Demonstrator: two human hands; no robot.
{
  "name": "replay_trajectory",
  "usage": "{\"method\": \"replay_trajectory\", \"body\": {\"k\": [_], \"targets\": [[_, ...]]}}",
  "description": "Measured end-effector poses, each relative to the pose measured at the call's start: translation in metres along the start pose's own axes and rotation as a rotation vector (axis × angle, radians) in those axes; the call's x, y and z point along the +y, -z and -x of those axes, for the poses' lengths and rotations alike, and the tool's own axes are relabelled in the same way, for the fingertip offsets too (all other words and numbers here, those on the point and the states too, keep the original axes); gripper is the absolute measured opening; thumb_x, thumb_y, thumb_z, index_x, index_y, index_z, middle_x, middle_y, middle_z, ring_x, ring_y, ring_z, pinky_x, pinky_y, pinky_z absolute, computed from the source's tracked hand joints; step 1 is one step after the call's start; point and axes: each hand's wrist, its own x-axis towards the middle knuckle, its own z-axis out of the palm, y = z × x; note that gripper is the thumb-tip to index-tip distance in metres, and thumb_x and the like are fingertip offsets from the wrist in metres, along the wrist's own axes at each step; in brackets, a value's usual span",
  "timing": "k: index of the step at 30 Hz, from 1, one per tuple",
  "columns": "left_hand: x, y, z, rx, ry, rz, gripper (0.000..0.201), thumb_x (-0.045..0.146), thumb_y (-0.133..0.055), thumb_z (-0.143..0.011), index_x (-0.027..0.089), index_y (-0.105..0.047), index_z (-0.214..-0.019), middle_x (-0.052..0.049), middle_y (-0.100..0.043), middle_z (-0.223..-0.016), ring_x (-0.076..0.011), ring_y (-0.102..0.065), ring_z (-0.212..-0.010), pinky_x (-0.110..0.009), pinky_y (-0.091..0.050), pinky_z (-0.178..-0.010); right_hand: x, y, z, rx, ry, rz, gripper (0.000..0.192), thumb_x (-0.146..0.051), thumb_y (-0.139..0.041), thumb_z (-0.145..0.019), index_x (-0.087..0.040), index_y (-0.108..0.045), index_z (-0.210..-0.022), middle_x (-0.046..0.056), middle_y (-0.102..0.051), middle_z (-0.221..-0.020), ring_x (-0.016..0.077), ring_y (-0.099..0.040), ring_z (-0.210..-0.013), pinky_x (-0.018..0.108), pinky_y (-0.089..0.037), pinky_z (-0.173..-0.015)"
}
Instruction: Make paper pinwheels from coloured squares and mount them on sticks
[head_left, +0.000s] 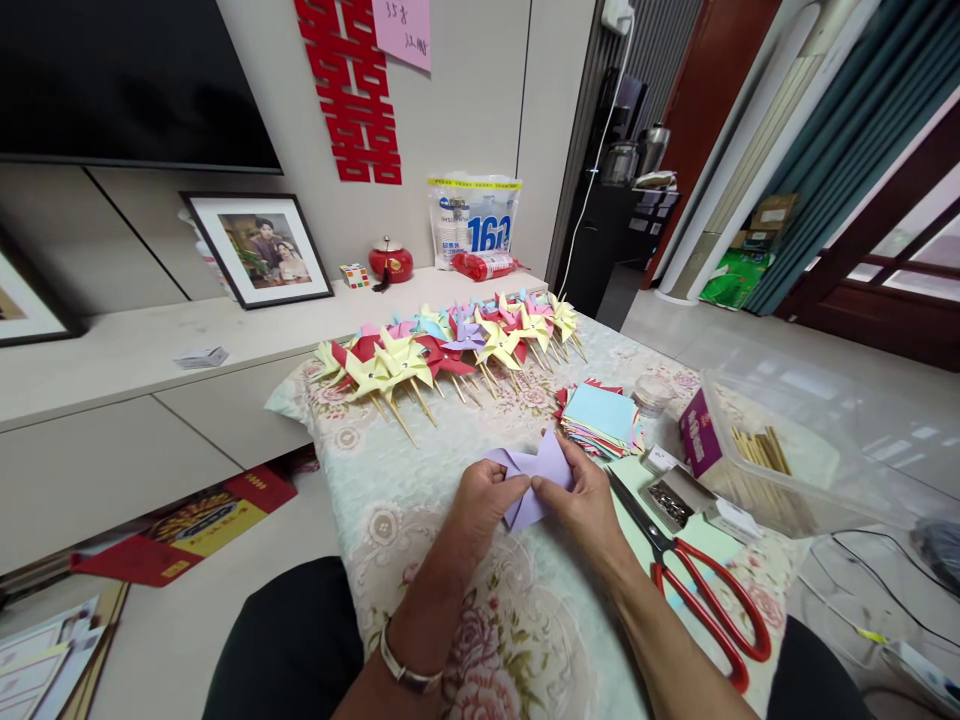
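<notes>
Between my two hands is a purple paper pinwheel (536,480), its corners folded in toward the middle. My left hand (484,500) is closed on its left side, the thumb pressing near the centre. On the other side my right hand (585,495) grips the paper, its thumb also at the centre and its fingers behind. Scissors with red handles (694,575) lie beside my right forearm. Just beyond my right hand is a stack of coloured paper squares (600,415). A small open box of metal pins (671,503) sits to the right.
Finished pinwheels on sticks (450,350) cover the far end of the flowered tablecloth (420,600). A clear plastic bin (810,480) with wooden sticks stands at the right. Behind is a low cabinet (135,380) with a framed photo (259,250) and a red jar (390,262).
</notes>
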Motion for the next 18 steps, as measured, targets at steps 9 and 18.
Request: {"method": "replay_trajectory", "body": {"k": [9,18], "targets": [[0.008,0.001,0.004,0.132,-0.043,0.023,0.014,0.025,-0.071,-0.055,0.014,-0.067,-0.063,0.000,-0.062,-0.050,-0.0150,-0.057,-0.047,-0.026,-0.044,-0.050,0.004,0.004,0.004,0.097,0.195,0.195,0.054,-0.029,-0.066,-0.081,-0.017,-0.057,-0.133,0.010,-0.069,-0.109,0.0252,-0.064,-0.100,0.043,-0.049,-0.093],[0.009,0.008,0.002,0.211,-0.106,0.056,0.013,0.026,-0.070,-0.058,0.015,-0.066,-0.063,0.003,-0.059,-0.049,-0.0103,-0.049,-0.043,-0.023,-0.036,-0.046,-0.001,0.001,0.011,-0.023,0.667,0.483,0.020,-0.009,-0.053,-0.087,-0.022,-0.063,-0.098,0.006,-0.066,-0.091,0.0233,-0.059,-0.089,0.039,-0.047,-0.079]]}}
